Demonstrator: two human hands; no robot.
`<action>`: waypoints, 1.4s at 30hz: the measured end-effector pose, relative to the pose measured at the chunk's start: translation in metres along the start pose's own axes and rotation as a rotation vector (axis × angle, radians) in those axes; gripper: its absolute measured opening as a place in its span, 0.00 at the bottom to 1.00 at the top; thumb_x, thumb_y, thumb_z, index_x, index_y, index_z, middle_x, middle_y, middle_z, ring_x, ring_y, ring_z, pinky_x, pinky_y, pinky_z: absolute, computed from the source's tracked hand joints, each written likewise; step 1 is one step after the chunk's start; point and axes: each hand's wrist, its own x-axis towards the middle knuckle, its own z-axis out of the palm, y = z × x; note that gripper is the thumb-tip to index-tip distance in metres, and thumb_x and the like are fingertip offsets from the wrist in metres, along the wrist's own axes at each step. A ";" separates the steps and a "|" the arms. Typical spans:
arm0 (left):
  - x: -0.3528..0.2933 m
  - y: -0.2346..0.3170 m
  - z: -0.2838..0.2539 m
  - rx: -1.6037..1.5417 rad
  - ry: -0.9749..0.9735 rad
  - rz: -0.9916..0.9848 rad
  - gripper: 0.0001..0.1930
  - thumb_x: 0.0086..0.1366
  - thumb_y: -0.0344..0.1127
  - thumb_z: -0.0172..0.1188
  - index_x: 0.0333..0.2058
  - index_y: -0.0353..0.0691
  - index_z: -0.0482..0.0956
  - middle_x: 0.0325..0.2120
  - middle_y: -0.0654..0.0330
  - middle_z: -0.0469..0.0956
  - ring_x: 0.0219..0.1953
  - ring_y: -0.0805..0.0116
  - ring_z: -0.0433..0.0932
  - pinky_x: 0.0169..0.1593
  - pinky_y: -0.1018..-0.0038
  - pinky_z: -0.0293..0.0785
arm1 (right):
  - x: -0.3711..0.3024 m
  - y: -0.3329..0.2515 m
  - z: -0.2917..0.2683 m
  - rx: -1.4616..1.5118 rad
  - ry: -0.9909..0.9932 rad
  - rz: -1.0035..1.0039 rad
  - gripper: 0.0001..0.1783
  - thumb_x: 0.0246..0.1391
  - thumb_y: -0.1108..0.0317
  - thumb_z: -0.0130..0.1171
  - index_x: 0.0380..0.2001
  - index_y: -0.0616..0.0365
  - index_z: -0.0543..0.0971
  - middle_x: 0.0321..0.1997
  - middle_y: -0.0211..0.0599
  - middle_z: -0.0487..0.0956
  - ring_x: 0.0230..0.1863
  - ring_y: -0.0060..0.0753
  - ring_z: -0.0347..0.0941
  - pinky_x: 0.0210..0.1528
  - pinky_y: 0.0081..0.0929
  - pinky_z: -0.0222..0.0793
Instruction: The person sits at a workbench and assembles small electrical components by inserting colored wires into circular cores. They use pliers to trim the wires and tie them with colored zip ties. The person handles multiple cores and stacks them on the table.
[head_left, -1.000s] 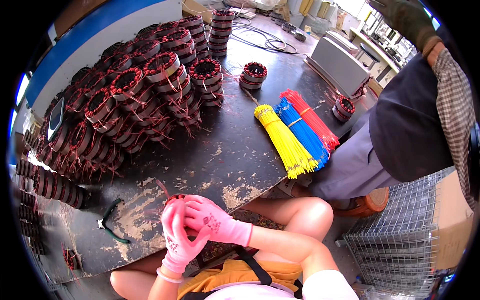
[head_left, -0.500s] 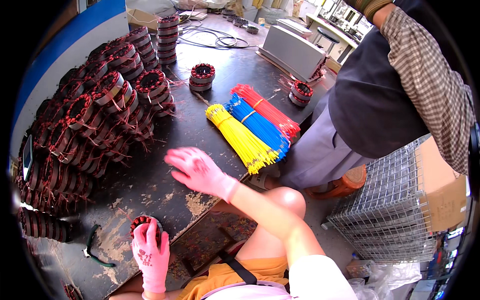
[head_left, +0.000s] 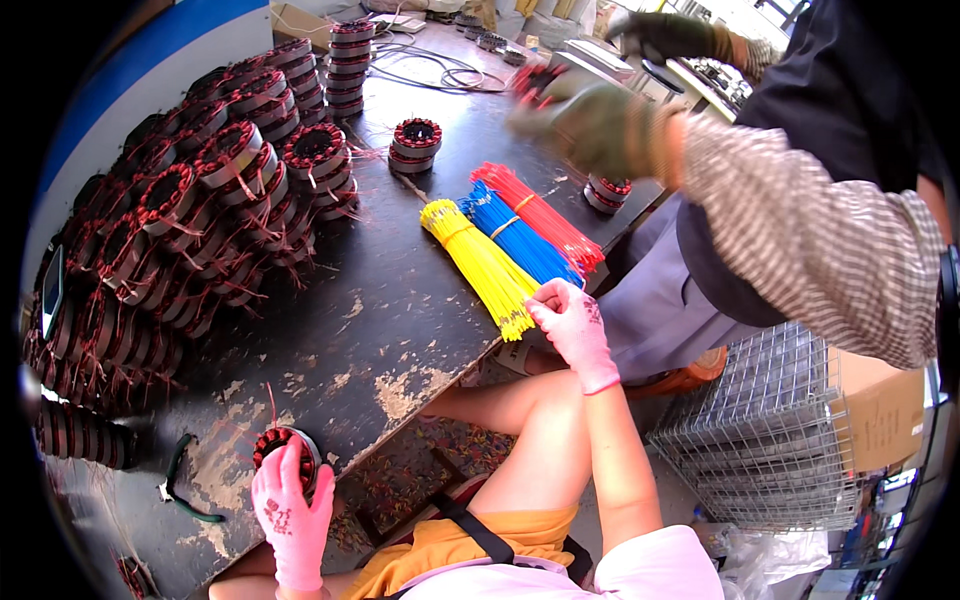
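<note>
In a pink glove, my left hand (head_left: 288, 510) is closed around a wire-wound motor stator (head_left: 309, 449), a ring with dark red windings, at the table's near edge. One thin red lead stands up from it. My right hand (head_left: 575, 330), also gloved in pink, has its fingers pinched at the near ends of the wire bundles, between the yellow wires (head_left: 475, 262) and the blue wires (head_left: 515, 237). Whether a wire is between those fingertips is too small to tell. Beyond the blue ones lie red wires (head_left: 545, 220).
Stacked stators (head_left: 190, 220) fill the table's left side; a short stack (head_left: 415, 147) stands behind the wires. Green-handled pliers (head_left: 178, 485) lie at the near left. Across the right corner, a co-worker's gloved hand (head_left: 610, 125) moves, blurred, with a red-wound part. Wire crates (head_left: 760, 430) stand at right.
My right hand has moved right, from above the table to the wire ends, and its fingers have closed. My left hand keeps the stator. The co-worker's hands have come in over the far right corner.
</note>
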 end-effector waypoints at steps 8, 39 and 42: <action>-0.003 -0.008 -0.005 -0.052 0.003 0.085 0.23 0.56 0.31 0.70 0.52 0.42 0.78 0.46 0.55 0.78 0.48 0.49 0.77 0.55 0.55 0.73 | -0.025 -0.021 -0.038 -0.040 -0.062 0.163 0.13 0.57 0.62 0.67 0.37 0.62 0.85 0.29 0.27 0.82 0.30 0.17 0.72 0.35 0.23 0.70; 0.012 -0.035 -0.004 -0.262 0.078 -0.091 0.10 0.65 0.28 0.64 0.45 0.42 0.78 0.38 0.56 0.76 0.34 0.50 0.81 0.35 0.61 0.78 | -0.152 -0.100 0.166 -0.003 -0.632 -0.783 0.10 0.56 0.65 0.67 0.40 0.56 0.82 0.35 0.34 0.81 0.39 0.38 0.80 0.42 0.36 0.74; 0.014 -0.033 -0.012 -0.348 0.074 -0.114 0.10 0.65 0.28 0.64 0.45 0.42 0.79 0.38 0.55 0.75 0.36 0.50 0.81 0.36 0.61 0.78 | -0.114 -0.129 0.154 0.154 -0.848 -0.567 0.18 0.61 0.65 0.65 0.51 0.62 0.83 0.36 0.39 0.84 0.40 0.25 0.82 0.44 0.26 0.76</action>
